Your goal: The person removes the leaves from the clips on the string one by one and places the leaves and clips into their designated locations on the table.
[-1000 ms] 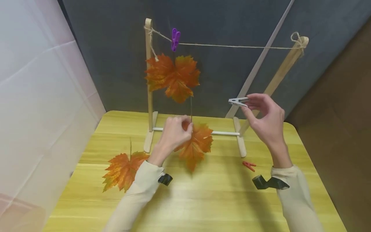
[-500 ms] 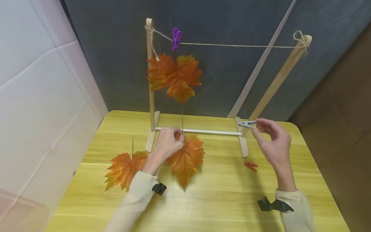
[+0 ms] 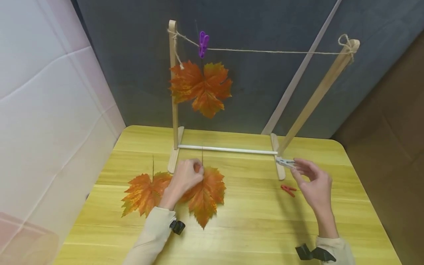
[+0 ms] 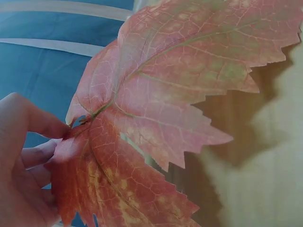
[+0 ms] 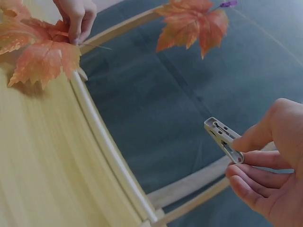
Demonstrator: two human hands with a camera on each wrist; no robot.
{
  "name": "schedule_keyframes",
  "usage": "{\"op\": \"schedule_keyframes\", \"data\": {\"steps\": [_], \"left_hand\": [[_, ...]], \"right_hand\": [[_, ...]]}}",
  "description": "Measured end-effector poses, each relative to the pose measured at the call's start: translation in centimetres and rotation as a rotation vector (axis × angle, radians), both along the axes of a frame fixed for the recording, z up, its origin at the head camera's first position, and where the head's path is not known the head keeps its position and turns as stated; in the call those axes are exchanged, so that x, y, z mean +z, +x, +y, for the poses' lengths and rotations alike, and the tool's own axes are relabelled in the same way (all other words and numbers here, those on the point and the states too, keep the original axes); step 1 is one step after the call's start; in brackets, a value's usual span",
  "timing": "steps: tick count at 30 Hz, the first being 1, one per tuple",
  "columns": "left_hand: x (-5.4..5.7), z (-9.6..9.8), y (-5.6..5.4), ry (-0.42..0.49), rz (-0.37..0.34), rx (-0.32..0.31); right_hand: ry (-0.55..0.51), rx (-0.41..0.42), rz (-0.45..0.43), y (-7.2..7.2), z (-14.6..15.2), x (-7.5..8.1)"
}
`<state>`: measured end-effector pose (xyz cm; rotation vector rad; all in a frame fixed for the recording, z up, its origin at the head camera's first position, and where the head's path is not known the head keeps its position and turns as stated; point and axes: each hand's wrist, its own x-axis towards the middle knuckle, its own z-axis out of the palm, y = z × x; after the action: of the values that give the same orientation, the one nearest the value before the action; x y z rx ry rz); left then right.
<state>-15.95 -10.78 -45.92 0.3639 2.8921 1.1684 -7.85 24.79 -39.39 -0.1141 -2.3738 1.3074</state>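
My left hand (image 3: pixel 187 175) pinches an orange artificial maple leaf (image 3: pixel 207 195) near the base of its stem, low over the table. In the left wrist view the leaf (image 4: pixel 156 90) spreads out from between thumb and fingers, its shadow on the wood below. My right hand (image 3: pixel 313 180) holds a grey clothespin (image 3: pixel 285 162) by its handle ends between thumb and fingers, in front of the stand's right foot. The same clothespin (image 5: pixel 224 139) shows in the right wrist view. A second leaf (image 3: pixel 144 193) lies on the table, partly behind my left wrist.
A wooden stand (image 3: pixel 174 92) carries a twine line (image 3: pixel 258 50) between two posts. On it a purple clothespin (image 3: pixel 203 44) holds a third leaf (image 3: pixel 202 88). The red clothespin (image 3: pixel 289 190) lies beneath my right hand. A white rod (image 3: pixel 228 149) joins the stand's feet.
Both hands have come down toward the table's front. The left also shifted left with its leaf; the right shifted slightly right with the grey clothespin, whose handles now look closer together.
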Motion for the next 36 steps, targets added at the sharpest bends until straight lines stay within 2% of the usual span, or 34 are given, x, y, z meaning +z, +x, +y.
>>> {"op": "schedule_keyframes", "data": {"steps": [7,13,17,25,32,36], "left_hand": [[-1.8,-0.4,0.3,-0.016,-0.016,0.022],[-3.0,-0.7,0.4,-0.031,-0.041,0.033],[-3.7,-0.8,0.1,-0.056,-0.026,0.044],[-4.9,-0.7,-0.3,-0.134,-0.039,0.09],[-5.7,-0.8,-0.1,-0.167,-0.031,0.088],[-6.0,-0.8,0.0,-0.187,-0.028,0.086]], "right_hand": [[0.057,-0.042,-0.112,1.6,1.3,-2.1],[0.131,-0.042,-0.172,2.9,2.7,-3.7],[0.158,-0.053,-0.24,3.6,3.1,-4.8],[0.156,-0.063,-0.374,4.9,3.6,-7.1],[0.094,-0.078,-0.458,5.6,3.7,-8.8],[0.106,-0.093,-0.484,5.8,3.8,-10.0]]}}
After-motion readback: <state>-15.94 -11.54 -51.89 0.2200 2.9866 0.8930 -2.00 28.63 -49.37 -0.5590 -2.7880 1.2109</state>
